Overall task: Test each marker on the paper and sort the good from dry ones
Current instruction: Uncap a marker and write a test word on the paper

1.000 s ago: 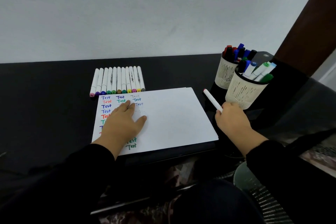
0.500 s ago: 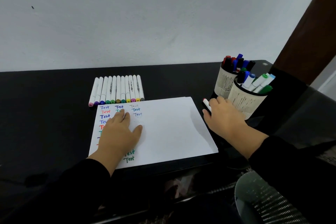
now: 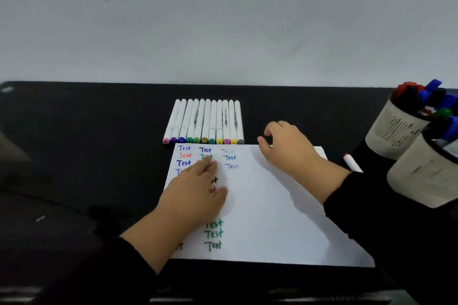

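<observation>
Left hand (image 3: 195, 193): flat on the paper (image 3: 277, 205), fingers straight, covering part of the written "Test" columns; likely pinning the sheet for writing.
Right hand (image 3: 290, 148): above the paper's far edge, fingers loosely curled, gripping nothing; judged mid-reach toward the marker row (image 3: 205, 121).
Marker row: just beyond the right fingertips, caps aligned toward the paper; probably the untested batch.
Loose marker (image 3: 352, 163): on the table (image 3: 74, 143) beside the right wrist, near the cups; possibly one just tested.
Two cups (image 3: 406, 146): right of the right forearm, stuffed with markers; likely the sorting bins.
</observation>
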`<state>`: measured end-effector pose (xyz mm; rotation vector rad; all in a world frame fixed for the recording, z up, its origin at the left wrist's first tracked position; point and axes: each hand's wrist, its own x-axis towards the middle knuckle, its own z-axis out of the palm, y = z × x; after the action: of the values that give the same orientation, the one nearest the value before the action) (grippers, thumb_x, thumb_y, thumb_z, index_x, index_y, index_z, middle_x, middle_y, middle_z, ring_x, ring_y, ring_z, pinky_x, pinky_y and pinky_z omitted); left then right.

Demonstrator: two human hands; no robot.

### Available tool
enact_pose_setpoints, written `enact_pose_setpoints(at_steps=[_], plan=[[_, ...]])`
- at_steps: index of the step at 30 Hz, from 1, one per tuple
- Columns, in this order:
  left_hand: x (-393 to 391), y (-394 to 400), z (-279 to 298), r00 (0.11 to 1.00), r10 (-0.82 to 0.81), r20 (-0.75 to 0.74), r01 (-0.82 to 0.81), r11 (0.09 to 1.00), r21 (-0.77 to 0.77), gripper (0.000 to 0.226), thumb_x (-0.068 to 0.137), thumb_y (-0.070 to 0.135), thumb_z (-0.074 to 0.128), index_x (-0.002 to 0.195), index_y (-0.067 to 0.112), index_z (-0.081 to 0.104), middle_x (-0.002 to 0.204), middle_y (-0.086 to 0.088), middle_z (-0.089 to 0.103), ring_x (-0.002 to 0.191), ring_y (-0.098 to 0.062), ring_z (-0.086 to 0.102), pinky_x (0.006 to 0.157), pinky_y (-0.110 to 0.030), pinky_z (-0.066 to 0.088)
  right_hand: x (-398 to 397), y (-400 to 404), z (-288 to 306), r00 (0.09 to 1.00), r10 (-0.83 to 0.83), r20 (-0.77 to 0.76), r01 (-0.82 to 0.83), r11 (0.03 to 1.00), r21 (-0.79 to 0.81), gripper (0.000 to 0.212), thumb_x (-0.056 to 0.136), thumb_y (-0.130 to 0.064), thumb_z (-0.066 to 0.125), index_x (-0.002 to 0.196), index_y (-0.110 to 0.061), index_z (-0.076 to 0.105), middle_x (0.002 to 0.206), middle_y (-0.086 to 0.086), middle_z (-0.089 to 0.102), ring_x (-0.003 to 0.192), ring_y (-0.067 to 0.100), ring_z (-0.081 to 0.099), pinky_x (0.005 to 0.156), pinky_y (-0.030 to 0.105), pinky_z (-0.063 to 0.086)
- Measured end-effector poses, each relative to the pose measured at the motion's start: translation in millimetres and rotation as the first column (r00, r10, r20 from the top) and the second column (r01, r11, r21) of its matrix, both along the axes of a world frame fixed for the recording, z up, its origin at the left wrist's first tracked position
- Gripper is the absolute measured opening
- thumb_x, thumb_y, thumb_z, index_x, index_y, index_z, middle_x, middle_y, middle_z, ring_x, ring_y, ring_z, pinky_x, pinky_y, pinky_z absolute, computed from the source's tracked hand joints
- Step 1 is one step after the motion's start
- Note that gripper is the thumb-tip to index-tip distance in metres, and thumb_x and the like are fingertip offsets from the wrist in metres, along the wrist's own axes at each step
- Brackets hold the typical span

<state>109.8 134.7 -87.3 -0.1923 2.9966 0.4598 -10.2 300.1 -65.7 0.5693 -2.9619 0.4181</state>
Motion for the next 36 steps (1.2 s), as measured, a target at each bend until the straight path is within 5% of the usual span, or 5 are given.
enact_pose_setpoints(at_steps=[8,16,24,30,36], plan=[[3,-8,-16,0.993,-0.032,-0.110,0.032,0.999,0.002,0.070,0.093,0.059,0.028,0.149,0.032,-0.005,0.154,0.018,-0.012,0.142,-0.005,-0.005,0.103,-0.021,-0.005,-40,-47,-7,0.971,-0.007,0.240,0.026,0.996,-0.079,0.025,0.096,-0.032,0.049,0.094,-0.009,0.060,0.071,0.001,0.057,0.059,0.013,0.050,0.048,0.023,0.038],[4,-8,-18,0.993,-0.027,-0.117,0.029,0.999,0.014,0.069,0.093,0.057,0.028,0.149,0.031,-0.002,0.155,0.017,-0.010,0.142,-0.005,-0.004,0.102,-0.018,-0.006,-47,-61,-4,0.927,-0.092,0.365,0.122,0.991,-0.062,0.028,0.089,-0.022,0.055,0.064,-0.015,0.047,0.060,-0.004,0.047,0.048,0.010,0.042,0.042,0.022,0.030],[4,-8,-17,0.993,-0.029,-0.112,0.031,0.999,0.023,0.069,0.093,0.057,0.028,0.150,0.030,-0.002,0.155,0.015,-0.009,0.142,-0.006,-0.004,0.103,-0.019,-0.007,-44,-59,-1,0.934,-0.176,0.311,0.180,0.984,0.016,0.023,0.087,-0.014,0.055,0.067,-0.012,0.043,0.065,0.002,0.045,0.053,0.014,0.042,0.044,0.024,0.030],[5,-8,-18,0.992,-0.011,-0.126,0.024,0.995,0.099,0.069,0.093,0.055,0.033,0.150,0.030,0.003,0.155,0.017,-0.003,0.142,-0.003,0.001,0.105,-0.017,-0.002,-34,-40,12,0.902,-0.225,0.368,0.311,0.930,-0.194,0.019,0.086,-0.021,0.055,0.071,-0.009,0.051,0.064,0.003,0.047,0.052,0.016,0.044,0.045,0.025,0.030],[7,-15,-5,0.979,0.145,-0.142,-0.086,0.930,0.356,0.070,0.093,0.050,0.042,0.148,0.034,0.002,0.154,0.021,0.006,0.140,0.000,0.008,0.107,-0.020,0.012,19,-6,31,0.908,-0.151,0.392,0.342,0.806,-0.482,0.023,0.086,-0.020,0.050,0.065,-0.014,0.048,0.056,-0.001,0.039,0.051,0.015,0.034,0.050,0.026,0.029]])
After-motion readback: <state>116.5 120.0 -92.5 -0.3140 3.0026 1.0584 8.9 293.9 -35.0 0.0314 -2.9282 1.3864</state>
